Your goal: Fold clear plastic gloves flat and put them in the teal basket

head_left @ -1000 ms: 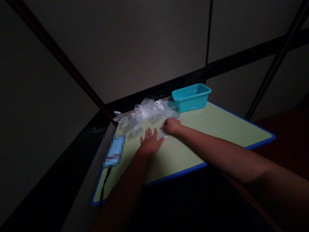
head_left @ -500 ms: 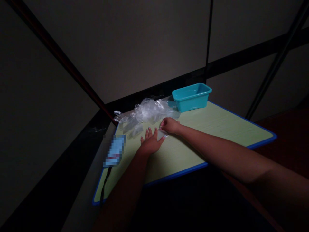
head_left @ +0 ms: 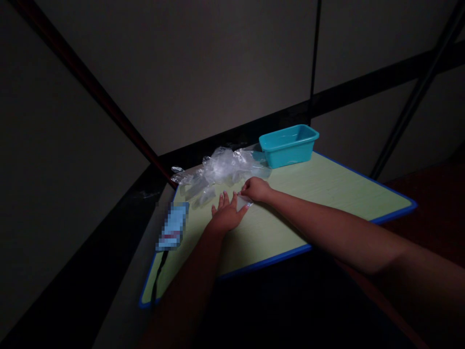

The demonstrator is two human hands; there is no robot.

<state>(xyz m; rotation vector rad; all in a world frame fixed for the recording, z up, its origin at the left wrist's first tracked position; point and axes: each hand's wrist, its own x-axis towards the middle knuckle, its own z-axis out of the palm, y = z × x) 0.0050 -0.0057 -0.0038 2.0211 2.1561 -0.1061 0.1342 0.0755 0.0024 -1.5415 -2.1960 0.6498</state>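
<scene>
My left hand (head_left: 227,215) lies flat with its fingers spread on the light green tabletop (head_left: 279,232). Its thumb touches a small clear plastic bag (head_left: 244,202) that lies between my hands. My right hand (head_left: 256,189) is closed in a pinch at the far edge of that bag, its fingertips pressed together. Just beyond both hands is a loose heap of crumpled clear plastic bags (head_left: 225,165). Part of the small bag is hidden under my hands.
A turquoise plastic basket (head_left: 288,154) stands at the back of the table, right of the heap. At the left edge lies a blurred-out blue item (head_left: 173,227) with a dark strap (head_left: 158,276). Dark panelled walls (head_left: 225,72) rise behind the table.
My right hand has shifted very slightly at the bag's edge, fingers still pinched. The left hand stays flat in the same place, and the heap and basket have not moved.
</scene>
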